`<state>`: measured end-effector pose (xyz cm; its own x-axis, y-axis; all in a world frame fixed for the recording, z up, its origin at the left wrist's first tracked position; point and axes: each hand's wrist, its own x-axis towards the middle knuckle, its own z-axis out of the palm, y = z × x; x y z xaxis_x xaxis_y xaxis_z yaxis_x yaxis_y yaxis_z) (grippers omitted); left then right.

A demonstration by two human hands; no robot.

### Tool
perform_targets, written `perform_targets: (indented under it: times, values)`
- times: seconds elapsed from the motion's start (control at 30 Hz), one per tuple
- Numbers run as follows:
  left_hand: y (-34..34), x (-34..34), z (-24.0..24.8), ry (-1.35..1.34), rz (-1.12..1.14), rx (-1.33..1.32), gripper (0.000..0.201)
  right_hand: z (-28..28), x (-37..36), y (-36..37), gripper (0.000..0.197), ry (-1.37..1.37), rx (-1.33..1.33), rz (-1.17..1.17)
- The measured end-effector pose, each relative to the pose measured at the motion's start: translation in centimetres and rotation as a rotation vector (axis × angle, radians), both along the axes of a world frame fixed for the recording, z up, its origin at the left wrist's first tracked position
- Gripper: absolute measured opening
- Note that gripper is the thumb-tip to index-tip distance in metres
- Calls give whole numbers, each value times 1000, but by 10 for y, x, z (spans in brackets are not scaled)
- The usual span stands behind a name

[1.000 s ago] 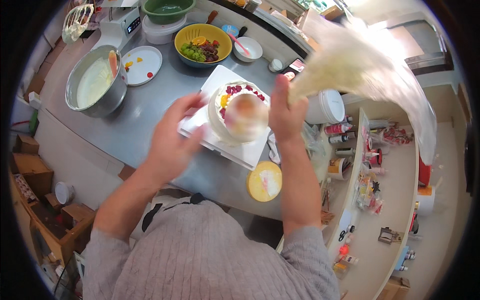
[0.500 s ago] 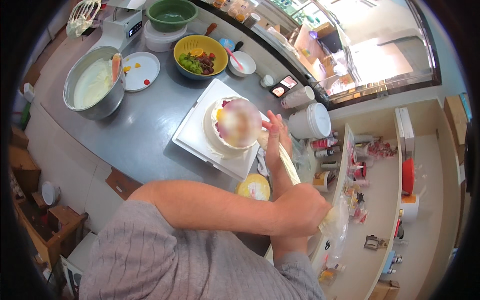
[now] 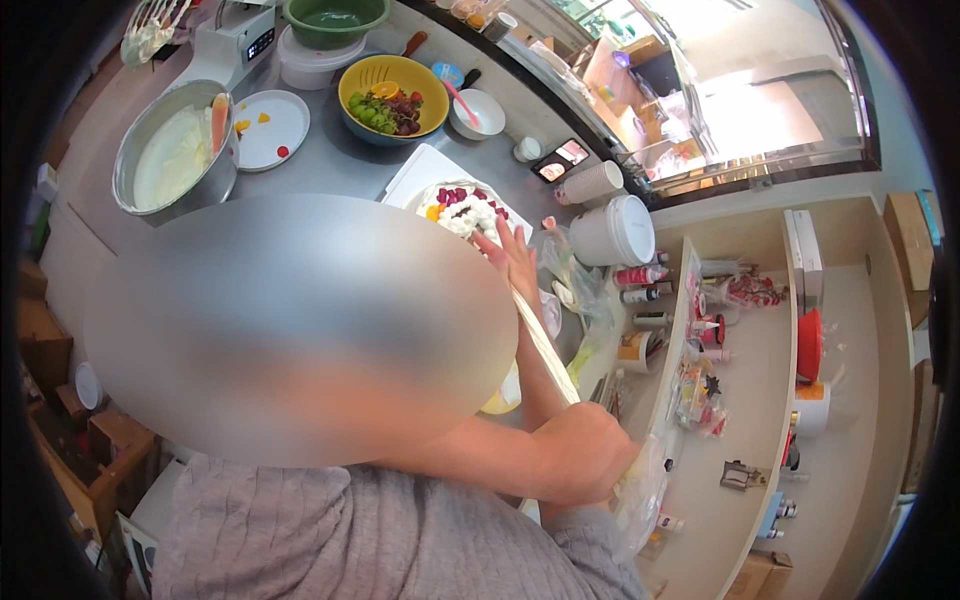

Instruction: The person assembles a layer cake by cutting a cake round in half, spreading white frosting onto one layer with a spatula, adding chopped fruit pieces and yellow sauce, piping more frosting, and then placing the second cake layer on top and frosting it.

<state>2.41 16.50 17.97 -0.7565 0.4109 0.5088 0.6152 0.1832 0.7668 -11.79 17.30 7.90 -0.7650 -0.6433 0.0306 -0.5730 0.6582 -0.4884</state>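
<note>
A round white cream cake [image 3: 462, 212], topped with dark red fruit pieces, orange pieces and piped white cream, stands on a white board [image 3: 418, 172]. A grey blur covers much of the cake, board and table. My left forearm crosses over my right arm. My left hand [image 3: 588, 452] is a fist around the upper part of a cream-filled piping bag [image 3: 546, 350], whose clear loose end hangs beyond it. My right hand [image 3: 518, 260], fingers stretched out, lies against the bag's lower end beside the cake. The bag's tip is hidden.
At the left stand a steel bowl of cream [image 3: 175, 160] and a white plate [image 3: 272, 130] with fruit bits. A yellow bowl of fruit [image 3: 393, 100], a small white bowl [image 3: 476, 114] and a phone [image 3: 560, 160] line the back. A white bucket [image 3: 615, 230] and shelves [image 3: 760, 350] lie right.
My view has shifted slightly. My left fist sits lower in view, still on the bag. My right hand has tilted toward the cake, and white cream now shows on its top.
</note>
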Motion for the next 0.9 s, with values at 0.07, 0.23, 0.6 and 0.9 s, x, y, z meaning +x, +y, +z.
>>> perform_targets:
  times: [0.07,0.23,0.6,0.9]
  values:
    - [1,0,1,32,50,-15,21,12,-1,-20,58,28,-33,46]
    - [-7,-6,0,70,157,87,19,12,-22,-41,63,68,0,47]
    - [3,-7,-8,82,56,176,20,-9,-23,-19,47,371,0,55]
    - [17,-5,-4,161,57,187,16,17,-9,24,33,411,105,66]
